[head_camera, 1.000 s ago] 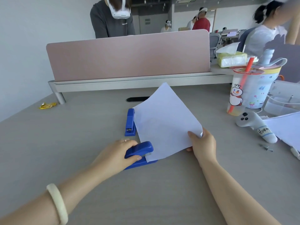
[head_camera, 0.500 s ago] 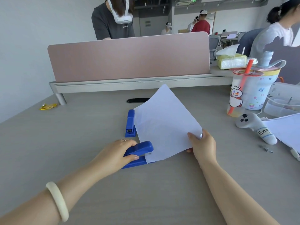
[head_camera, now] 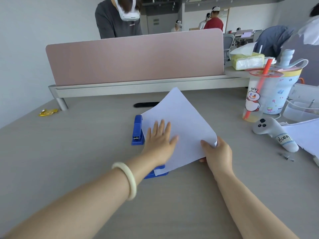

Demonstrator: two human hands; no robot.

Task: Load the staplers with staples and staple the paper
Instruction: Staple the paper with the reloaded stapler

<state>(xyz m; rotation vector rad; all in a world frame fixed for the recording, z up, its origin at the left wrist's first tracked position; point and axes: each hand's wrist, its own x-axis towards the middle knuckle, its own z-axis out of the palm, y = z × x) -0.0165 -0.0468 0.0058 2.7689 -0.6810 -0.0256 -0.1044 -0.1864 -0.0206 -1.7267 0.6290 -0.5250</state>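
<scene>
White paper point(head_camera: 183, 128) lies tilted on the grey desk, its near corner inside the jaws of a blue stapler point(head_camera: 158, 171) that is mostly hidden under my left wrist. My left hand point(head_camera: 159, 142) lies flat on the paper with fingers spread, holding nothing. My right hand point(head_camera: 217, 153) pinches the paper's right corner, which is lifted off the desk. A second blue stapler point(head_camera: 137, 131) lies just left of the paper, its front end toward me. Loose staples point(head_camera: 286, 156) lie on the desk at the far right.
A pink divider point(head_camera: 134, 57) runs along the desk's back edge. At the right stand a cartoon-printed cup with a red straw point(head_camera: 259, 100), a grey controller point(head_camera: 274, 133), more paper point(head_camera: 305, 137) and a clear box point(head_camera: 300, 111). A yellow wrapper point(head_camera: 47, 112) lies far left. People work behind.
My left hand has come off the near stapler and moved forward onto the paper, now lying flat with fingers spread. My right hand keeps its hold on the paper's corner.
</scene>
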